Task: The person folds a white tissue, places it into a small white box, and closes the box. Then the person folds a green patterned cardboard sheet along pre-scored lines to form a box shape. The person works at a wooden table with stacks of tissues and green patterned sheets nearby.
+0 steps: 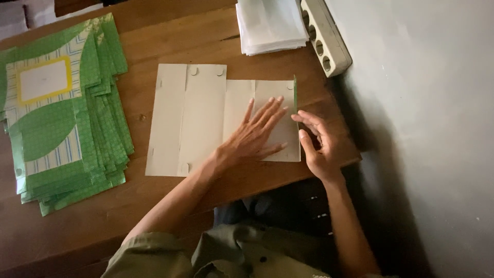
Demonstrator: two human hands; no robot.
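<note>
A flat cream cardboard blank (198, 118), unprinted side up, lies on the wooden table (170, 44). My left hand (254, 136) presses flat on its right panel, fingers spread. My right hand (316, 141) is at the blank's right edge, its fingertips lifting a narrow flap (295, 95) that stands upright and shows green on its outer face.
A stack of green printed flat blanks (62, 113) lies fanned at the left. A pile of white sheets (270, 23) sits at the back, next to a cream power strip (325, 36). A grey floor (427, 128) lies beyond the table's right edge.
</note>
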